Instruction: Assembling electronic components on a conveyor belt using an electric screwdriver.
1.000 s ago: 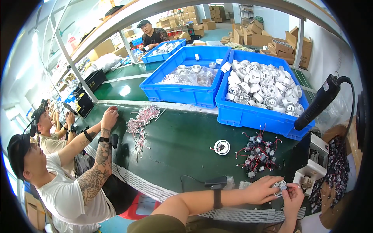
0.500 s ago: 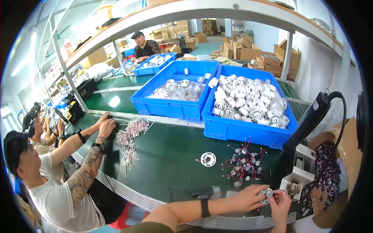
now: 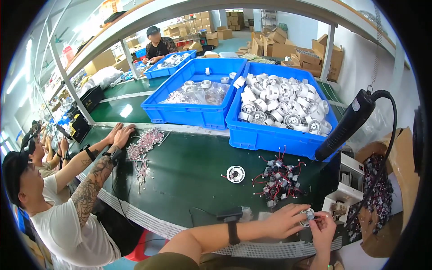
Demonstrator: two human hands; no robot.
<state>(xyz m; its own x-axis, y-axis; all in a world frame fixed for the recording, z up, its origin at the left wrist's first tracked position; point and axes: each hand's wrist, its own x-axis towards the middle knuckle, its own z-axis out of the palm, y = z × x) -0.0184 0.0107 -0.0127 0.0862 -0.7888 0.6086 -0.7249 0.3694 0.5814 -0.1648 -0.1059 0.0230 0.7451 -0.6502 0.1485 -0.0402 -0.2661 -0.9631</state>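
Observation:
At the bench's near right, my left hand (image 3: 286, 221) grips a white round plastic housing (image 3: 305, 221) by its side. My right hand (image 3: 322, 228) pinches a small grey motor (image 3: 311, 216) with a red wire, held against the housing's open face. Whether the motor sits fully inside cannot be made out, as my fingers cover part of it. Just beyond my hands lies a heap of small motors (image 3: 278, 177) with red and black wires. Left of that heap, one white housing (image 3: 236, 174) lies alone on the green bench, a short wire end at its side.
A blue crate of white housings (image 3: 252, 140) stands behind the motors, beside another blue crate (image 3: 180, 118) holding bagged parts. A white machine (image 3: 344, 195) and a black-handled tool (image 3: 346, 126) are at right. Pink-white wires (image 3: 146, 145) lie near a co-worker's hands (image 3: 120, 135).
The whole view has shifted a little, so the bench and crates appear farther left and higher. Both hands stay at the housing, with the right fingers slightly moved around the motor.

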